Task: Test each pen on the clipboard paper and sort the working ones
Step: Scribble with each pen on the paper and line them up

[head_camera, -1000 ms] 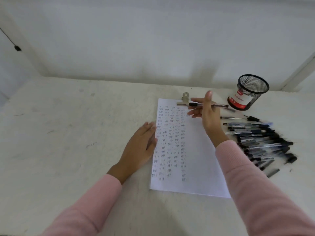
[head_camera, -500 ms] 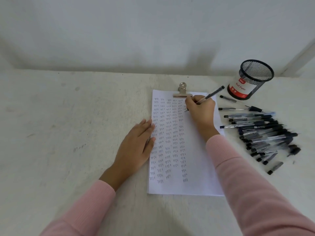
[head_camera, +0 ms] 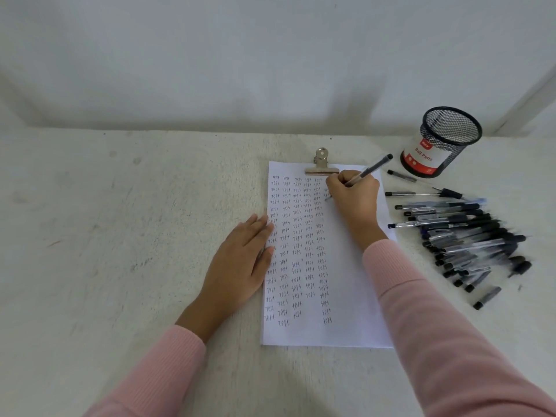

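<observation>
**Item: pen under test.** A second ago my right hand (head_camera: 353,200) holds the pen (head_camera: 371,168) level in the air above the clip (head_camera: 322,165). Now the hand is down on the paper (head_camera: 355,296) and the pen is tilted in a writing grip. Its capped end points up and away towards the mesh cup (head_camera: 442,142).

**Right hand.** My fingers are curled tight round the barrel, pinching it low. The tip shows just left of my knuckles, at or on the sheet, at the head of a fresh column beside the five filled ones. A few faint marks lie by the tip; I cannot tell whether this pen made them.

**Left hand (head_camera: 240,266).** It lies flat with fingers straight and holds nothing. It presses the left edge of the sheet, as it did a second ago.

**Meaning for the task.** In my judgement the test stroke for this pen is under way. Sorting waits on whether ink shows.

**Remaining stock.** The pile of pens (head_camera: 460,233) lies on the table (head_camera: 120,236), well right of the sheet. The cup stands beyond the pile, and no pen shows above its rim.
</observation>
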